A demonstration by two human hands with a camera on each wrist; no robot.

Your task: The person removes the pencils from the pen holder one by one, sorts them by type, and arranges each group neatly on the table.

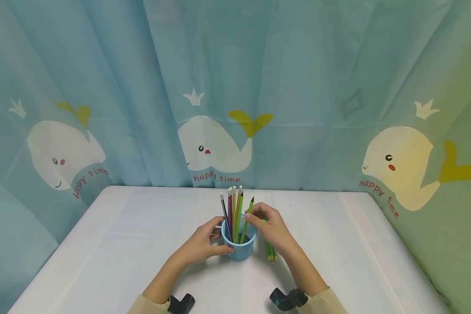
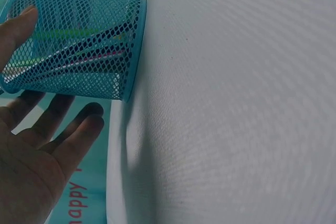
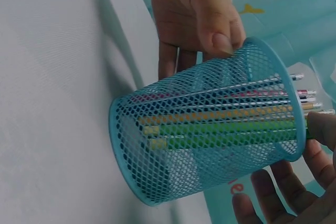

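A light-blue mesh pencil cup [image 1: 241, 254] stands upright on the table. My left hand [image 1: 202, 242] holds it from the left, thumb on the near side and fingers around the side. Pencils with white eraser ends lean inside, among them a yellow pencil [image 1: 234, 205], along with a green pencil [image 1: 240, 208] pointing tip up. Over the cup's right rim, my right hand [image 1: 272, 224] pinches a second green pencil [image 1: 251, 205], its lower part inside the cup. In the right wrist view, the green pencils [image 3: 226, 128] show through the mesh near the cup's bottom.
Several green pencils [image 1: 272, 253] lie on the white table [image 1: 329, 253] just right of the cup, partly hidden under my right hand. A blue curtain [image 1: 298, 87] with whale prints hangs behind the table's far edge.
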